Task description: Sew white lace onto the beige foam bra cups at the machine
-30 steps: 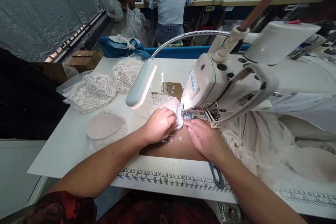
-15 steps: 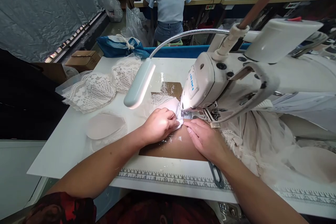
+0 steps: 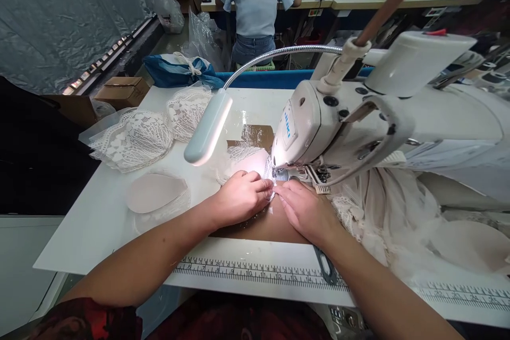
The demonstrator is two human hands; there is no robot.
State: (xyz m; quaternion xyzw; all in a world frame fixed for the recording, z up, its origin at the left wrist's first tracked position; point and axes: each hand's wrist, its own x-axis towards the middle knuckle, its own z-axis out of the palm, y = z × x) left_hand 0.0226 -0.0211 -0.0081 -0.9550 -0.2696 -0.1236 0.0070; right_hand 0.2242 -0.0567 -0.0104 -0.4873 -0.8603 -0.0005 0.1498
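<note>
My left hand [image 3: 243, 196] is curled, its fingertips pinching the edge of a white lace piece [image 3: 247, 160] just in front of the needle of a white sewing machine [image 3: 314, 127]. My right hand [image 3: 306, 210] lies beside it with fingers together, pressing the same lace edge down onto the brown patch of the table [image 3: 263, 226]. The two hands almost touch at the fingertips. The needle area is partly hidden by the machine head.
A gooseneck lamp [image 3: 207, 127] hangs over the work. Lace cups [image 3: 135, 138] and a foam pad [image 3: 153, 191] lie at the left. Pale fabric [image 3: 382, 212] is piled at the right. A ruler strip [image 3: 255, 273] runs along the table's front edge. Another person [image 3: 255, 0] sits at a far table.
Both hands have drawn slightly toward me and closer together, with the lace edge pulled along. The view has shifted a little.
</note>
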